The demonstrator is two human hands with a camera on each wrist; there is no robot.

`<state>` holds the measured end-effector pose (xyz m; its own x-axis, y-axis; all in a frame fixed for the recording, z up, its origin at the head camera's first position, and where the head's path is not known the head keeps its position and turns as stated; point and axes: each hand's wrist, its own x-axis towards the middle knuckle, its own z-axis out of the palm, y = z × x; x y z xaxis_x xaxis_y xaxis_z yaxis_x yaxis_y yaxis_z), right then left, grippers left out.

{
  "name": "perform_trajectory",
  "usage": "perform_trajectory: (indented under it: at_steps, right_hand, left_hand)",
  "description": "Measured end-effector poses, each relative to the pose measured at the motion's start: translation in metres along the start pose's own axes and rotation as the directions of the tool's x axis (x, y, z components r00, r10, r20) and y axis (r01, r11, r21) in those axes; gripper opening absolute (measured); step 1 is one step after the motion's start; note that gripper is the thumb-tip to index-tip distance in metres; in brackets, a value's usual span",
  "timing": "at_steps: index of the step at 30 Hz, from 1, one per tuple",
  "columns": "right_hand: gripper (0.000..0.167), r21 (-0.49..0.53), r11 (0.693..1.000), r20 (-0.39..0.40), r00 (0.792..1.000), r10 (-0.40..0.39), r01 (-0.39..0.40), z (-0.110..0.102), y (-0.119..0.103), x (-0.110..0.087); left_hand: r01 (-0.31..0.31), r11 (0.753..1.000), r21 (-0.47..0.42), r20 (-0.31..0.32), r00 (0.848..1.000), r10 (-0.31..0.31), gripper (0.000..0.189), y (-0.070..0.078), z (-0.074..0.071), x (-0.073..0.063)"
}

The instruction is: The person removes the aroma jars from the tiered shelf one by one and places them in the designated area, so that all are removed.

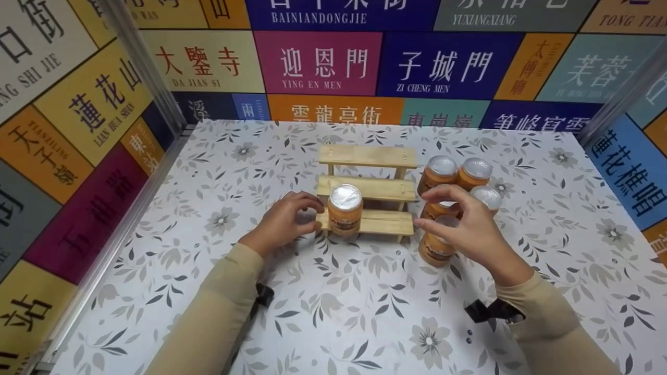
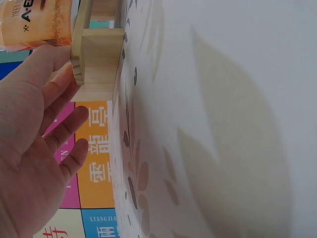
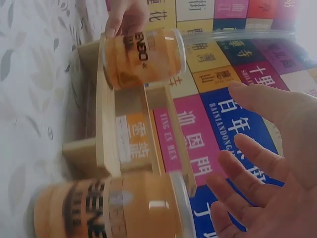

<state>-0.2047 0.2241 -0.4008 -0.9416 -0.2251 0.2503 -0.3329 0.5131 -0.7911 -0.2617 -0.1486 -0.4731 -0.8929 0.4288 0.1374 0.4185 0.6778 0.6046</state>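
Observation:
An orange can [image 1: 345, 217] with a silver lid stands upright toward the left end of the lowest step of a wooden three-step rack [image 1: 385, 223]. My left hand [image 1: 281, 221] is at that end, its fingers loosely bent; in the left wrist view the thumb and index finger meet the step's end beside the can [image 2: 37, 22]. My right hand [image 1: 471, 229] hovers over a group of similar cans [image 1: 436, 251] right of the rack, thumb and fingers spread apart. In the right wrist view a gap shows between its fingers and the nearest can [image 3: 119, 208].
More silver-lidded cans [image 1: 475, 172] stand close together beside the rack's right end. The upper two steps [image 1: 367, 155] hold nothing. A floral cloth [image 1: 333, 312] covers the table, and panels with printed characters [image 1: 318, 62] enclose the back and sides.

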Motion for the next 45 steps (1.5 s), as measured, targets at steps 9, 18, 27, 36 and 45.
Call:
perform_trajectory:
  at_steps: [9, 18, 27, 36, 45]
  right_hand:
    - [0.052, 0.027, 1.0, 0.132, 0.991, -0.015, 0.012, 0.033, -0.017, 0.01]
    - [0.072, 0.167, 0.985, 0.14, 0.99, 0.024, -0.048, 0.066, -0.029, 0.025]
    - [0.076, 0.166, 0.985, 0.157, 0.987, 0.024, -0.05, 0.088, -0.033, 0.042]
    - [0.077, 0.224, 0.972, 0.168, 0.985, 0.027, -0.065, 0.101, -0.032, 0.05]
    - [0.073, 0.139, 0.989, 0.138, 0.99, 0.029, -0.049, 0.106, -0.031, 0.057]
  left_hand:
    - [0.036, 0.999, -0.014, 0.032, 0.999, -0.036, 0.027, 0.0, 0.004, 0.002]
    - [0.011, 1.0, -0.024, 0.027, 1.0, -0.011, 0.027, -0.001, 0.003, 0.002]
    - [0.001, 1.0, -0.017, 0.003, 1.0, -0.001, 0.025, -0.002, 0.001, 0.001]
    - [-0.008, 1.0, -0.014, -0.003, 1.0, 0.007, 0.025, -0.001, 0.001, 0.0]
    - [-0.019, 1.0, -0.012, -0.009, 1.0, 0.019, 0.026, 0.0, -0.001, 0.0]
